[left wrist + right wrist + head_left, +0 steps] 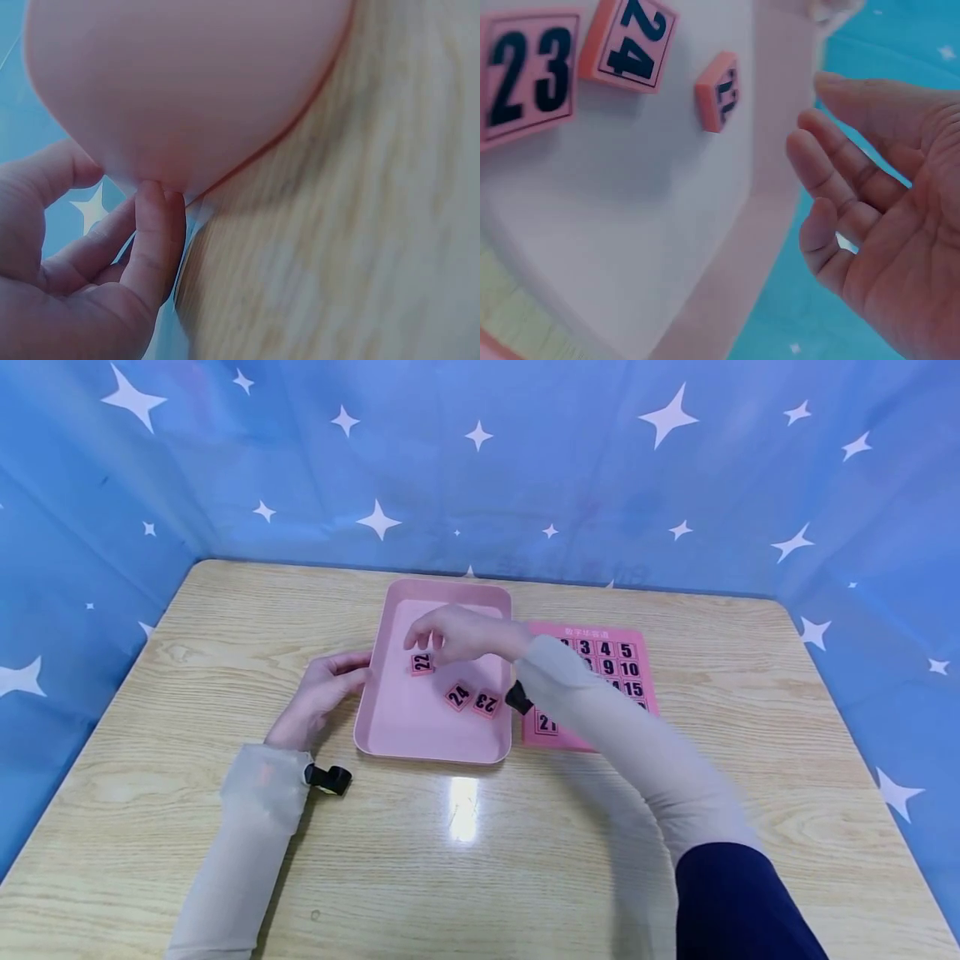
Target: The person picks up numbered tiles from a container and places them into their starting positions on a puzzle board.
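A pink tray (pixel 427 735) holds three pink number tiles: the 22 tile (pixel 422 663), the 24 tile (pixel 458 696) and the 23 tile (pixel 486 703). Above the tray's far half, my right hand (pixel 457 633) hovers near the 22 tile, fingers loosely bent with nothing between them. In the right wrist view, a gap shows between that hand (pixel 877 187) and the 22 tile (pixel 718 93). My left hand (pixel 322 689) touches the tray's left wall. Its fingertips rest on the outside of the tray (pixel 187 82) in the left wrist view.
A pink number board (pixel 558 739) with rows of tiles sits right of the tray, partly hidden beneath my right forearm. Both stand on a wood-grain table (pixel 420 877). Behind it hangs a blue curtain (pixel 420 460) with white stars.
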A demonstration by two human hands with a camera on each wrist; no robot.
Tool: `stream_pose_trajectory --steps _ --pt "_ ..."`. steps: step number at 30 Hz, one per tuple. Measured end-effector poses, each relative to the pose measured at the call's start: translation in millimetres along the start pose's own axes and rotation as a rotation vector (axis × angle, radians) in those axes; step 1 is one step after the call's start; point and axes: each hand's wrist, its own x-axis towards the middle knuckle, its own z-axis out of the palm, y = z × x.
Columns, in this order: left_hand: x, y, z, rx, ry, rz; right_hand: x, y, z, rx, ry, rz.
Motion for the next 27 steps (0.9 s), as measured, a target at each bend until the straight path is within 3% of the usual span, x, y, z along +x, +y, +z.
stream_pose_trajectory --steps 3,9,27 --pt "-0.3 0.1 -0.3 0.006 -0.002 0.002 15 3 2 -0.018 -0.054 0.024" --pt "-1.7 1.6 -1.1 0.018 -0.018 0.004 28 9 6 -0.006 -0.078 0.072" --pt "-0.4 0.4 -1.4 0.012 -0.002 0.012 28 14 18 -0.092 0.015 0.165"
